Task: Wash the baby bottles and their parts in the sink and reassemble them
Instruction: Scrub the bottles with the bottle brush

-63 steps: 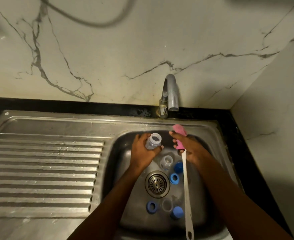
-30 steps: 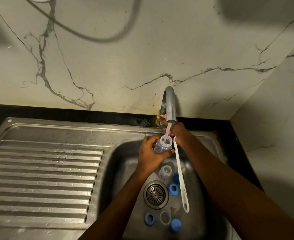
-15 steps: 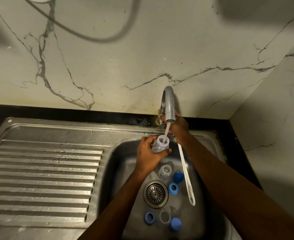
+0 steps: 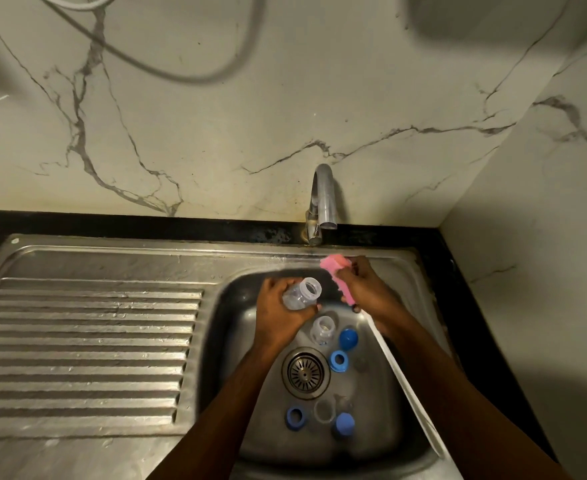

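Head view, closest first: peered straight down into a steel sink [image 4: 236, 306]. Down on the basin floor at the near end, spotted a near blue ring [image 4: 294, 418], a clear ring [image 4: 323, 410] just beside it, and a near blue cap [image 4: 345, 423] to the right of that. Bit further in, found the drain strainer [image 4: 305, 373], with a far blue ring [image 4: 338, 360] just to its right and a far blue cap [image 4: 348, 338] a little past that. Noticed a spare clear bottle [image 4: 323, 330] standing mouth-up next to that cap, just below the left hand [image 4: 278, 313]. Caught that hand over the back half of the basin, fingers curled round a clear baby bottle [image 4: 300, 294], held tilted with the open mouth up and toward the right. Over on the other side, saw the right hand [image 4: 364, 289] with fingers wrapped round the pink sponge head [image 4: 337, 271] of a bottle brush [image 4: 406, 388], its white handle trailing back toward the camera along the right side of the basin. Saw the sponge just beside the bottle mouth, not touching it. Off to the left, a ribbed drainboard [image 4: 87, 341]. Behind all that, a chrome tap [image 4: 325, 199] at the black desk [image 4: 146, 225] strip, then a marble wall [image 4: 215, 116].
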